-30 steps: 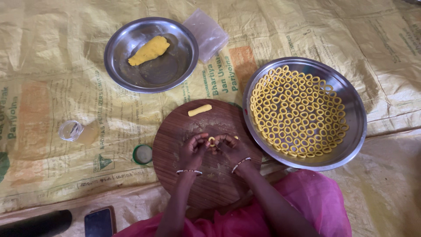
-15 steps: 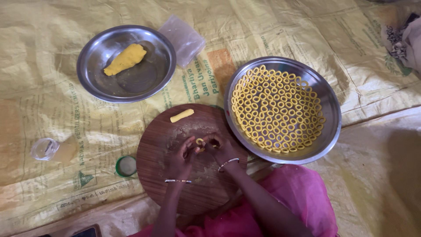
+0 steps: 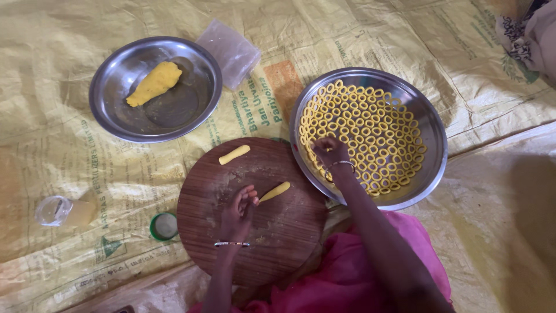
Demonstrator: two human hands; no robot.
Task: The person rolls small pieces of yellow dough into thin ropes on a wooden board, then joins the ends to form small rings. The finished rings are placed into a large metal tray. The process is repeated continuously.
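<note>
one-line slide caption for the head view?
Right hand over steel bowl of yellow dough rings; left hand touching dough stick on round wooden board.

Yellow printed sack sheet (image 3: 69, 168) covers the floor. Far left: steel plate (image 3: 200, 107) holding a yellow dough lump (image 3: 154, 83). Clear plastic bag (image 3: 230, 52) touching the plate's far right rim. Near left: small clear jar (image 3: 54, 210); green lid (image 3: 164, 226) just beside the board's left edge. Patterned cloth (image 3: 521, 35) at far right corner.
</note>
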